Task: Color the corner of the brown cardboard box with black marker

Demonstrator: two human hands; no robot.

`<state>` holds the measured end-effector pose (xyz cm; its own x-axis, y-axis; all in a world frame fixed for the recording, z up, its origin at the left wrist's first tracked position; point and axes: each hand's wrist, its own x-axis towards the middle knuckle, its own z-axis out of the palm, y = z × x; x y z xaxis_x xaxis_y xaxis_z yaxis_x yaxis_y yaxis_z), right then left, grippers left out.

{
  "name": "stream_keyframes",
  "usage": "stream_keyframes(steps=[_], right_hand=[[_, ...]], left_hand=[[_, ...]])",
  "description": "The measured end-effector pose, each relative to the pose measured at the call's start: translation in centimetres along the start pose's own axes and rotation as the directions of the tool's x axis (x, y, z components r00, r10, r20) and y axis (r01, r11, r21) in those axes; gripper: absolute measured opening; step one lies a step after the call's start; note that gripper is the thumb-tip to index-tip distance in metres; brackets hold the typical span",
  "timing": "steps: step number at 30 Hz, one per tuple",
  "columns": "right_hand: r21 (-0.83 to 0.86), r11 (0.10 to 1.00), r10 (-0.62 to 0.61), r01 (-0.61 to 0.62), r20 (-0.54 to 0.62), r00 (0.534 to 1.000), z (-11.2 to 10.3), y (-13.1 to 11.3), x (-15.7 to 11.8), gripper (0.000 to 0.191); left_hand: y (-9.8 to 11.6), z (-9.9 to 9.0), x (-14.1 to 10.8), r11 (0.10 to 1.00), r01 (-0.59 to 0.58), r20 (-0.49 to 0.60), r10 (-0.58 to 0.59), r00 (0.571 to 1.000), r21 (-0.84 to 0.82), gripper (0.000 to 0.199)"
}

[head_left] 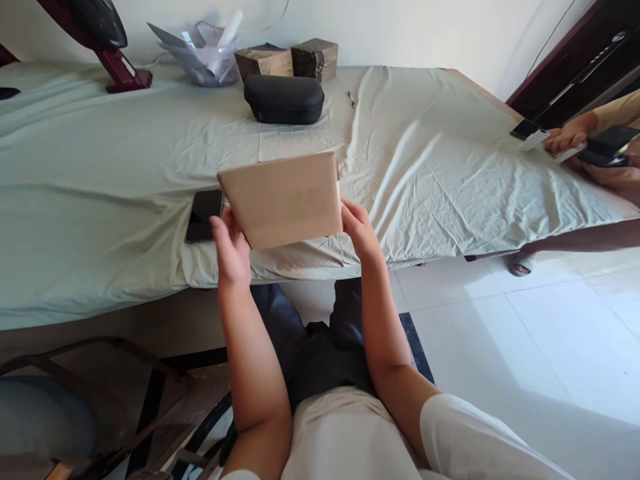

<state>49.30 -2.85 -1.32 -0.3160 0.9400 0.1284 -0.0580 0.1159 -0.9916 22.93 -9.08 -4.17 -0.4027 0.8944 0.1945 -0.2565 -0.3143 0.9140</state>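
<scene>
Over the front edge of the cloth-covered table I hold a plain tan cardboard box (287, 203), tilted, with one broad face toward me. My left hand (234, 257) supports its lower left side; the thumb sticks up clear of it and the other fingers go partly out of sight behind it. At the right side, my right hand (361, 230) grips the edge, its fingertips partly hidden by the box. A dark smartphone (204, 217) lies on the cloth just beside my left hand.
A black zippered case (284, 100) sits behind the box, near two patterned boxes (315, 59) and a clear plastic basket (207, 63). A dark red stand (127, 77) is at far left. At the right edge, another person's hands (575, 133) hold a dark device and white paper.
</scene>
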Motion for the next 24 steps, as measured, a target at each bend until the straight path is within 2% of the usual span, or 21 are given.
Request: stream_keyframes(steps=[2, 4, 5, 7, 11, 16, 20, 24], right_hand=[[-0.04, 0.994, -0.099, 0.098, -0.011, 0.995, -0.1, -0.3, -0.3, 0.063], [-0.086, 0.972, -0.22, 0.22, 0.008, 0.975, 0.1, -1.0, -0.7, 0.076], [-0.102, 0.958, -0.267, 0.268, 0.024, 0.963, 0.4, -1.4, -1.1, 0.077], [-0.128, 0.941, -0.31, 0.314, 0.05, 0.949, 1.0, -2.4, -1.8, 0.074], [-0.204, 0.943, -0.266, 0.263, 0.014, 0.964, 2.2, -4.1, -3.2, 0.065], [-0.236, 0.96, -0.177, 0.15, -0.102, 0.979, 1.9, -4.5, -3.9, 0.057], [-0.168, 0.984, -0.078, 0.066, -0.069, 0.995, 1.2, -4.6, -4.0, 0.065], [-0.113, 0.993, -0.022, 0.017, -0.04, 0.999, 1.0, -4.6, -3.9, 0.076]], left_hand=[[-0.1, -0.4, -0.3, 0.989, 0.117, -0.015, -0.119, 0.993, -0.094, 0.085], [-0.7, -1.0, -0.3, 0.949, 0.293, -0.002, -0.295, 0.956, -0.114, 0.081], [-1.1, -1.3, -0.3, 0.928, 0.359, 0.005, -0.361, 0.933, -0.102, 0.077], [-2.1, -1.7, -0.2, 0.91, 0.407, 0.03, -0.406, 0.913, -0.081, 0.068], [-2.8, -1.7, -0.2, 0.926, 0.363, 0.051, -0.359, 0.932, -0.107, 0.06], [-1.2, -1.3, -0.6, 0.934, 0.334, 0.004, -0.336, 0.942, -0.126, 0.049], [0.8, -0.6, -1.1, 0.942, 0.219, -0.035, -0.235, 0.971, -0.254, 0.05], [2.4, 0.2, -1.6, 0.953, 0.15, -0.024, -0.162, 0.986, -0.263, 0.046]])
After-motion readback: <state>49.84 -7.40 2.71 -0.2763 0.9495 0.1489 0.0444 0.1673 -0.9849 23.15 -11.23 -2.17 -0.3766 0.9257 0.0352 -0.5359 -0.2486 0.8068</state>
